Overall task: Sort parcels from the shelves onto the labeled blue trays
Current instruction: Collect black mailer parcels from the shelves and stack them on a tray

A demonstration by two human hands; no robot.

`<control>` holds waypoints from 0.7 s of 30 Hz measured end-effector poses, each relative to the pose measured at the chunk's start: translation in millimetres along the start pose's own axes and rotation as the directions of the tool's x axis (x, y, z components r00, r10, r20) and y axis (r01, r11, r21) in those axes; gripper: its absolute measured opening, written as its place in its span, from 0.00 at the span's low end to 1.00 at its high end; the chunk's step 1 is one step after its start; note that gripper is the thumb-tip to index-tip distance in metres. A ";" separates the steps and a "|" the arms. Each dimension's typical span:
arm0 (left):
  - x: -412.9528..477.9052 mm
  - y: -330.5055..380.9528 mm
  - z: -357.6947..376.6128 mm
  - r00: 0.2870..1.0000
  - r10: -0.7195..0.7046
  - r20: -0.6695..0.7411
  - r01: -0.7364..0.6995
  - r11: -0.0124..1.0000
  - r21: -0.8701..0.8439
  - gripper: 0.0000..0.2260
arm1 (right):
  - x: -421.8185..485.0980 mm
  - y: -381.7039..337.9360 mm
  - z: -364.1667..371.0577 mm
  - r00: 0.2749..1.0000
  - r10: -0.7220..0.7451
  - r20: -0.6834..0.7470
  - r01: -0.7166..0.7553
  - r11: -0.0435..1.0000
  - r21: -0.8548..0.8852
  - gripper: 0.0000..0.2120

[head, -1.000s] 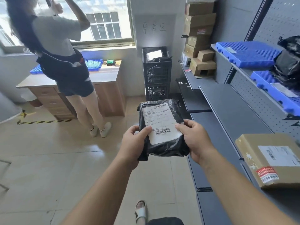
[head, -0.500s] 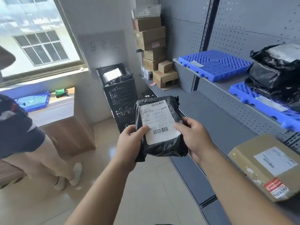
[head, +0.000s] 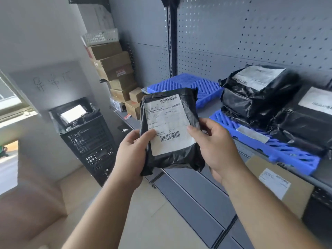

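Both hands hold a black plastic parcel [head: 170, 159] with a white barcode label facing me, in front of the grey shelving. My left hand [head: 131, 153] grips its left edge with the thumb on the label. My right hand [head: 215, 150] grips the right edge the same way. Behind the parcel a bare blue tray [head: 206, 87] lies on the upper shelf. To its right a second blue tray [head: 280, 150] carries stacked black parcels [head: 255, 97], with another black parcel [head: 305, 123] beside them.
A flat brown parcel [head: 280, 184] lies on the lower grey shelf [head: 194, 198] at right. Stacked cardboard boxes [head: 113, 69] stand at the shelf's far end. A black crate [head: 89, 139] with parcels stands on the floor by the wall. A wooden desk edge [head: 27, 203] blurs at lower left.
My view has swung right and up toward the shelves, so the other person and the window have left the frame. The parcel stays held in both hands, now closer to the blue trays.
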State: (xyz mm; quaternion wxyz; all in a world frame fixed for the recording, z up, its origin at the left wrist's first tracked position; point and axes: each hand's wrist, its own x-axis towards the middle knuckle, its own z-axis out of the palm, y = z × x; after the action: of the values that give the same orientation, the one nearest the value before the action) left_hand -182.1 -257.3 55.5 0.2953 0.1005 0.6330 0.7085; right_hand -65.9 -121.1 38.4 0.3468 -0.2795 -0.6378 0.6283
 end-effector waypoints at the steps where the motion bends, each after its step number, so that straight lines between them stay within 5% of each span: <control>1: 5.6 3.5 7.4 1.000 0.013 0.018 -0.012 1.000 -0.016 0.09 | 4.1 -4.1 -4.6 1.000 -0.020 -0.017 0.020 1.000 -0.011 0.08; 11: 50.6 35.2 82.3 0.955 0.082 0.286 -0.074 0.996 -0.040 0.06 | 23.9 -48.8 -54.1 0.949 -0.194 -0.247 0.173 0.979 -0.105 0.08; 21: 89.0 63.6 155.5 0.768 0.154 0.622 -0.239 0.969 0.055 0.07 | 35.3 -74.9 -97.7 0.807 -0.242 -0.538 0.205 0.970 -0.129 0.11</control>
State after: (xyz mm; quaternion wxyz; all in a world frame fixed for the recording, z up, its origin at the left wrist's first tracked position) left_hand -192.1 -80.0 123.5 0.4013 0.4097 0.5339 0.6213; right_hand -3.7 -37.7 113.2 0.5777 -0.3823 -0.5595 0.4550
